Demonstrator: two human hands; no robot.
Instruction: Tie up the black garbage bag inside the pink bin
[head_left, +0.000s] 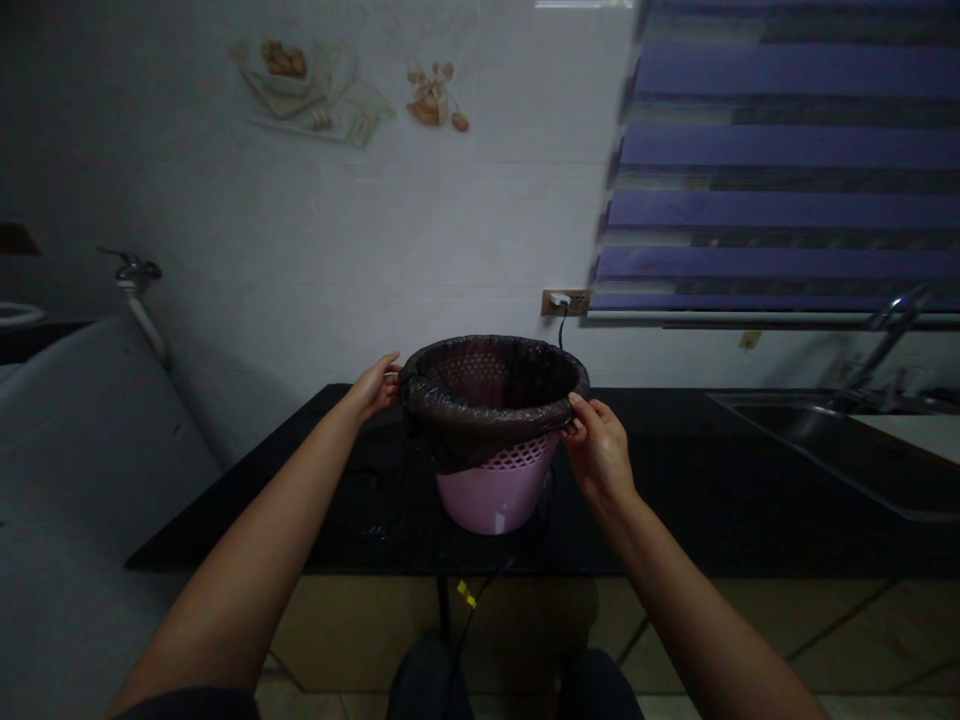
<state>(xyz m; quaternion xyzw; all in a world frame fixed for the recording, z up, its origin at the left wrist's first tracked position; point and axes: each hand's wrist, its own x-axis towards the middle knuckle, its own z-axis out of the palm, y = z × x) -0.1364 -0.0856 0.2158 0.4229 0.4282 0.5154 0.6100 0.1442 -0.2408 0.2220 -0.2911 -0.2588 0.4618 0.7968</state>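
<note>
A pink plastic bin with a perforated upper wall stands upright on the black countertop. A thin dark trash bag lines it, folded outward over the rim, and hangs lower at the front left. My right hand pinches the bag at the right front of the rim, thumb on top and fingers beneath. At the left side of the rim is my left hand, thumb and fingers apart; whether its fingertips touch the bag is not clear.
The black countertop spreads to both sides, with a sink and faucet at the right. Behind the bin, a plug sits in a wall outlet. A washing machine-like white body stands left, below a tap.
</note>
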